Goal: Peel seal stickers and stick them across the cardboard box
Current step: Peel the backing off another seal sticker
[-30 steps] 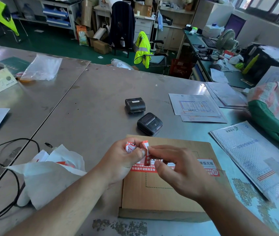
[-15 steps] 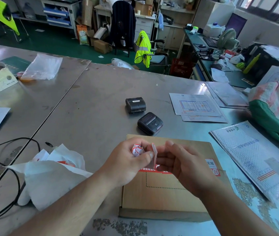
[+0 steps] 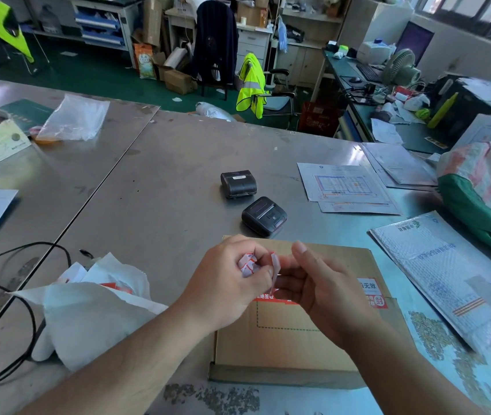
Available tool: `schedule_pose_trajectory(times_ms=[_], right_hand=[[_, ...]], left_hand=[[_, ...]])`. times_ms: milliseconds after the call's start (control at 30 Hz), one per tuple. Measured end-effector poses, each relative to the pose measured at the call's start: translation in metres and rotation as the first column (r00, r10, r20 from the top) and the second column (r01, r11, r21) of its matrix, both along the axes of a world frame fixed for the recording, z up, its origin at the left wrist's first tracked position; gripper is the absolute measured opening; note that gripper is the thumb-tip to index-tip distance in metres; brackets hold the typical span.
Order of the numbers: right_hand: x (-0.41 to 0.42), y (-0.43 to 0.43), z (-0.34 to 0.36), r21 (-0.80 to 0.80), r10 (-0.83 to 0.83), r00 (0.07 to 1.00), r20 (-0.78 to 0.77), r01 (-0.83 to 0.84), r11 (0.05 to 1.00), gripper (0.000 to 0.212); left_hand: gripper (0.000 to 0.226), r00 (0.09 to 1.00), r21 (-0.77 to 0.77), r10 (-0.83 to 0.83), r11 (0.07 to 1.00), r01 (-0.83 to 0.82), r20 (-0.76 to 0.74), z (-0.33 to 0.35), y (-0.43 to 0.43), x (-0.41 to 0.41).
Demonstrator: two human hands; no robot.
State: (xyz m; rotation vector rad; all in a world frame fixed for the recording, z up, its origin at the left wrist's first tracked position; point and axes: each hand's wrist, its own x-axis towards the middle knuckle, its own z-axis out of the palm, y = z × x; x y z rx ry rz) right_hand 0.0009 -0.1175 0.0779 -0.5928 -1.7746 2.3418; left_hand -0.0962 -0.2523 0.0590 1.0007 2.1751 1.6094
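Above the flat brown cardboard box point(image 3: 286, 339) lying on the steel bench point(image 3: 163, 187), the left hand point(image 3: 229, 283) clutches a crumpled red-and-white seal sticker point(image 3: 248, 265), its free strip pinched by the right hand point(image 3: 325, 290).

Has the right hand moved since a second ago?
Yes. The right hand has lifted off the red seal sticker on the cardboard box and turned palm-up.

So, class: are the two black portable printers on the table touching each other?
Apart. The head view shows bare table between the farther printer and the nearer printer.
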Motion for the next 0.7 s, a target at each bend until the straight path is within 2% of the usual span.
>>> schedule_pose_trajectory(times_ms=[100, 333, 367, 467, 567, 633, 700], right_hand=[[0.0009, 0.0017, -0.0025, -0.040, 0.025, 1.000, -0.004, -0.025, 0.999, 0.039], [0.0007, 0.0051, -0.0095, -0.016, 0.054, 0.998, 0.014, -0.054, 0.998, 0.038], [0.0006, 0.0052, -0.0097, -0.016, 0.060, 0.998, 0.016, -0.059, 0.998, 0.044], [0.0008, 0.0039, -0.0077, -0.020, 0.079, 0.997, 0.018, -0.079, 0.997, 0.079], [0.0010, 0.0023, -0.0067, -0.007, 0.070, 0.997, 0.027, -0.070, 0.998, 0.092], [0.0011, 0.0024, -0.0073, -0.008, 0.062, 0.998, 0.026, -0.062, 0.998, 0.088], [0.0011, 0.0044, -0.0094, -0.004, 0.052, 0.998, 0.028, -0.052, 0.999, 0.070]], left_hand=[[0.021, 1.000, -0.003, -0.004, 1.000, 0.004, -0.007, 0.0019, 0.0008, 0.0021], [0.018, 0.999, -0.014, -0.017, 1.000, 0.016, -0.049, 0.0028, 0.0005, 0.0026], [0.019, 0.998, -0.014, -0.017, 1.000, 0.016, -0.055, 0.0030, 0.0006, 0.0029], [0.019, 0.998, -0.012, -0.022, 1.000, 0.021, -0.056, 0.0037, -0.0002, 0.0033], [0.021, 0.998, -0.015, -0.025, 1.000, 0.025, -0.053, 0.0046, -0.0001, 0.0035], [0.022, 0.998, -0.016, -0.027, 1.000, 0.026, -0.048, 0.0047, 0.0002, 0.0035], [0.021, 0.999, -0.015, -0.028, 1.000, 0.027, -0.045, 0.0037, 0.0003, 0.0035]])
